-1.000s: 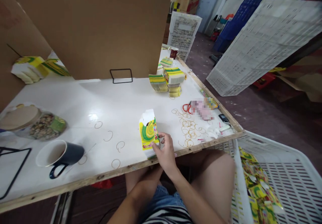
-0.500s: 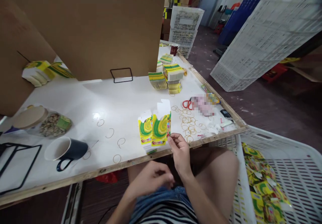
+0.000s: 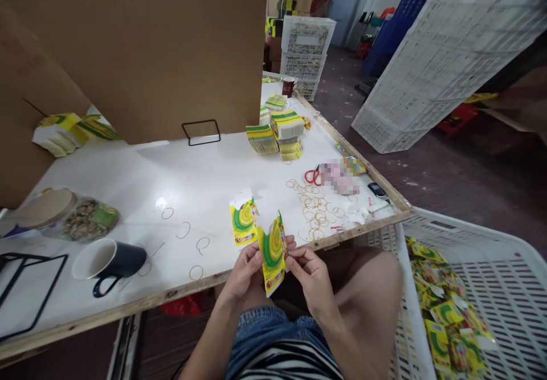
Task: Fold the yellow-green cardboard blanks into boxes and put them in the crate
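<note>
A yellow and green printed carton (image 3: pixel 272 254), partly folded up, is between my two hands just over the table's front edge. My left hand (image 3: pixel 244 270) grips its left side, with the thumb in front and the fingers behind. On the right side my right hand (image 3: pixel 313 274) pinches the carton's edge between thumb and fingers. Just beyond, another flat carton (image 3: pixel 243 220) of the same print lies on the white table (image 3: pixel 149 180). Part of my left fingers is hidden behind the held carton.
Rubber bands (image 3: pixel 316 212), red-handled scissors (image 3: pixel 313 176) and a small black device (image 3: pixel 376 190) lie to the right. Bundled cartons (image 3: pixel 287 123) stand at the back. A dark mug (image 3: pixel 123 257) and a jar (image 3: pixel 92 219) are left. A white crate (image 3: pixel 508 277) holds yellow packets (image 3: pixel 447 311).
The right-hand carton has come off the table toward me and is now bent. My left hand has risen and taken hold of it, while my right hand keeps its side.
</note>
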Tool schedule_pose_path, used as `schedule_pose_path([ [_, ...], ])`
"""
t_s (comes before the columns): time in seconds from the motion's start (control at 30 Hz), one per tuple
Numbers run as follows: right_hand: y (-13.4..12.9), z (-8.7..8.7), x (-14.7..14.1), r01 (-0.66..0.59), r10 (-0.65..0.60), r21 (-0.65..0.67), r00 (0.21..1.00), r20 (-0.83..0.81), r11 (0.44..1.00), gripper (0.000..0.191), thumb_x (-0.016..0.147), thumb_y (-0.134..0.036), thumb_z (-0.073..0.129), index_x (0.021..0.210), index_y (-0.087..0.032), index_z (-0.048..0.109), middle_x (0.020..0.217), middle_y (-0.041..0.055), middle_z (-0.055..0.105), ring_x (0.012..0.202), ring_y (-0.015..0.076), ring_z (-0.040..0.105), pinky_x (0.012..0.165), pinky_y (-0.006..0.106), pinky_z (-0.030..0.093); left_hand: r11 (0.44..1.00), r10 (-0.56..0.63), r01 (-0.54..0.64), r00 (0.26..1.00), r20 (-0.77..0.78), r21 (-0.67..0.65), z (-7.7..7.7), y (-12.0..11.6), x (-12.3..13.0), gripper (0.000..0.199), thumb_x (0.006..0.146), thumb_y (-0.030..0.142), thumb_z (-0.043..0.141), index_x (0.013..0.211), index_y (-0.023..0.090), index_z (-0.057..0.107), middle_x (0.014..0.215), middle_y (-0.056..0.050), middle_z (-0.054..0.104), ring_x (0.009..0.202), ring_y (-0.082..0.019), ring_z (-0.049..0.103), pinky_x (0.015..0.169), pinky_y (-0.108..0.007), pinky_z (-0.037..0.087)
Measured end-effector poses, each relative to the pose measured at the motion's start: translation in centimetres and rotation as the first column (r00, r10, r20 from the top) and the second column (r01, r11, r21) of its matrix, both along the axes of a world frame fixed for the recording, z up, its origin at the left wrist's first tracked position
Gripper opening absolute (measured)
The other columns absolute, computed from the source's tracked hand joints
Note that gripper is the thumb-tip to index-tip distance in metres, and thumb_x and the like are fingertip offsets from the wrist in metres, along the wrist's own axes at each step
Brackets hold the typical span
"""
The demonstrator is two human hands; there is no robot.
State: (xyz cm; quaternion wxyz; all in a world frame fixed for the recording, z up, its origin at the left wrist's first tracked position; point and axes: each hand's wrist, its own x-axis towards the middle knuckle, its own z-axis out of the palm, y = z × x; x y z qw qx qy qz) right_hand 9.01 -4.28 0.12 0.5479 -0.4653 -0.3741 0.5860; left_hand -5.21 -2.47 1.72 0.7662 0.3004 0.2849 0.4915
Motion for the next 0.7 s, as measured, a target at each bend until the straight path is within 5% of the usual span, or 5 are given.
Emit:
schedule_pose_path([
  [0.3, -0.1, 0.7, 0.3, -0.054, 0.059, -0.062, 0.993, 0.097, 0.997, 0.039, 0.072, -0.051, 0.076, 0.088, -0.016, 0.073, 0.083, 0.0101, 0.074, 0.081, 0.0263, 0.068, 0.074, 0.036, 0.055, 0.987, 0.16, -0.158, 0.983, -0.096, 0.028, -0.3, 0.1, 0.7, 0.039, 0.071, 0.046, 0.078, 0.096, 0.016, 0.074, 0.095, -0.012, 0.076, 0.097, -0.031, 0.07, 0.085, -0.04, 0.055],
  [0.5, -0.3, 0.4, 0.1, -0.093, 0.094, -0.017, 0.983, 0.158, 0.996, 0.038, 0.075, -0.055, 0.071, 0.068, -0.017, 0.068, 0.07, 0.0068, 0.07, 0.069, 0.0231, 0.064, 0.066, 0.031, 0.053, 0.957, 0.284, -0.291, 0.927, -0.245, 0.006, -1.0, 0.1, 0.8, 0.038, 0.072, 0.048, 0.077, 0.093, 0.017, 0.072, 0.087, -0.007, 0.076, 0.087, -0.026, 0.071, 0.079, -0.036, 0.057],
  [0.7, -0.1, -0.6, 0.7, -0.003, -0.015, 0.05, 0.935, 0.353, 0.999, 0.035, 0.077, -0.049, 0.07, 0.065, -0.018, 0.061, 0.06, 0.0004, 0.058, 0.058, 0.0158, 0.052, 0.057, 0.024, 0.045, 0.938, 0.347, -0.316, 0.858, -0.379, 0.145, -0.5, -0.2, 0.9, 0.051, 0.073, 0.046, 0.077, 0.113, 0.018, 0.065, 0.107, -0.011, 0.073, 0.1, -0.026, 0.068, 0.088, -0.035, 0.054],
])
